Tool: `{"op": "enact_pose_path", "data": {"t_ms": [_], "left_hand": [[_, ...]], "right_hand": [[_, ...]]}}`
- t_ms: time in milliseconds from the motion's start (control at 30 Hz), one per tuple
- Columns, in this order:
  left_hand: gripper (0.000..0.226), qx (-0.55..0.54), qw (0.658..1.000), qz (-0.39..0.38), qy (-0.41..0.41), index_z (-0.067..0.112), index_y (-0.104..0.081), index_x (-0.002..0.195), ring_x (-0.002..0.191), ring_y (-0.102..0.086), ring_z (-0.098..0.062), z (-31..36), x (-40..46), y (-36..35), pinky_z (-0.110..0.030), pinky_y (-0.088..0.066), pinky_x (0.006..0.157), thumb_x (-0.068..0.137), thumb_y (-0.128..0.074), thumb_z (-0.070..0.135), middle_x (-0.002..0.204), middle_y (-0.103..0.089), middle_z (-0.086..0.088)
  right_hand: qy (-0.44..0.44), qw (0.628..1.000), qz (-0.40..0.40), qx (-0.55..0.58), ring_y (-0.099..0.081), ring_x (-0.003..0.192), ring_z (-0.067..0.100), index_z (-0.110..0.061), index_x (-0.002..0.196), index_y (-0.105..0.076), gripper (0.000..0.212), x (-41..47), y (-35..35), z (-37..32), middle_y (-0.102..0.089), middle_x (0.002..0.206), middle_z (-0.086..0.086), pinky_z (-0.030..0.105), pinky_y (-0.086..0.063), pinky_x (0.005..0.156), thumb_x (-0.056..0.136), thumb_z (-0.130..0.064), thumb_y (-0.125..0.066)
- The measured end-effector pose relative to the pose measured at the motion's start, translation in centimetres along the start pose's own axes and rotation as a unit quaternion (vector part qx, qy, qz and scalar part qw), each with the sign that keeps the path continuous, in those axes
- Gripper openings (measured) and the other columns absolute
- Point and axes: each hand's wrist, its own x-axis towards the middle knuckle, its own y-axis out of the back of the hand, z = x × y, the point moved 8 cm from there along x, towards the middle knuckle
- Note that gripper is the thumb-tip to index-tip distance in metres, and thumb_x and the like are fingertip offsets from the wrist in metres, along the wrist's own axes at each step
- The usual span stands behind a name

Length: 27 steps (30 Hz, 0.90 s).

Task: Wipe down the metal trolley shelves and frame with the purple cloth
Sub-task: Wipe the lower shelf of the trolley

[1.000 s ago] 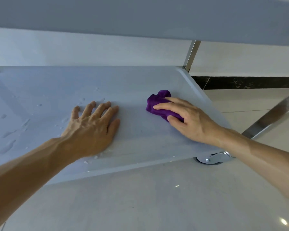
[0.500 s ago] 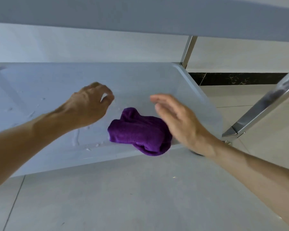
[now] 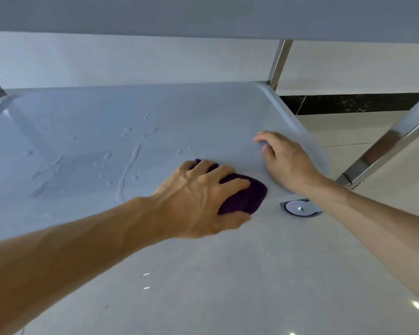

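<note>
Head view | my left hand [image 3: 198, 197] presses flat, fingers spread, on the purple cloth [image 3: 244, 197] at the near edge of the lower shelf [image 3: 203, 110] | my right hand [image 3: 286, 160] braces beside it, fingers curled, empty | water drops [image 3: 128, 163] cover the left half: unwiped | frame leg [image 3: 279, 64] judged pending.

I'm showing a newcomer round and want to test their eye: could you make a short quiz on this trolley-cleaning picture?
1. True or false: the left hand presses the purple cloth on the lower shelf.
2. Where do most water drops lie: (a) left of the cloth, (b) right of it, (c) on the floor?
3. What does the right hand rest on?

Key: 1 true; 2 a; 3 the shelf, near its right edge, bare of cloth.
</note>
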Motion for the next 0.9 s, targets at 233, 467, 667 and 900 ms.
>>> {"op": "enact_pose_path", "data": {"t_ms": [233,467,667,900], "left_hand": [[0.057,-0.042,0.996,0.055,-0.054,0.036,-0.054,0.135,0.119,-0.058,-0.016,-5.1,-6.6,0.3,-0.037,-0.049,0.101,0.084,-0.057,0.06,0.134,-0.057,0.011],[0.054,-0.077,0.984,0.094,0.131,0.047,-0.059,0.127,0.106,-0.052,-0.022,-7.4,-7.5,1.4,-0.044,-0.042,0.092,0.086,-0.035,0.073,0.119,-0.059,0.009],[0.062,-0.093,0.985,0.097,0.109,0.032,-0.064,0.119,0.107,-0.058,-0.022,-2.7,-2.8,1.2,-0.039,-0.044,0.091,0.079,-0.041,0.073,0.115,-0.067,0.011],[0.057,-0.045,0.992,0.112,-0.047,0.021,-0.061,0.132,0.116,-0.061,-0.02,-0.8,-4.9,0.6,-0.041,-0.051,0.093,0.079,-0.067,0.041,0.133,-0.062,0.005]], "right_hand": [[0.001,1.0,-0.011,0.005,-0.048,0.128,0.012,-0.016,0.132,-0.054,0.035,-0.2,0.0,0.1,-0.054,0.139,-0.004,0.011,-0.028,0.094,0.102,-0.014,-0.035],[0.038,0.998,-0.001,-0.041,-0.048,0.127,0.023,-0.007,0.125,-0.058,0.035,0.1,-0.3,-2.5,-0.055,0.134,0.006,0.03,-0.036,0.108,0.095,0.0,-0.041],[0.084,0.996,0.005,-0.03,-0.053,0.122,0.026,-0.006,0.122,-0.06,0.038,-0.4,-2.0,-5.3,-0.061,0.129,0.009,0.039,-0.037,0.109,0.091,0.006,-0.041],[0.072,0.997,-0.007,-0.016,-0.052,0.123,0.022,-0.014,0.122,-0.059,0.037,-0.6,-1.9,-4.4,-0.059,0.131,0.0,0.039,-0.039,0.108,0.095,-0.001,-0.037]]}}
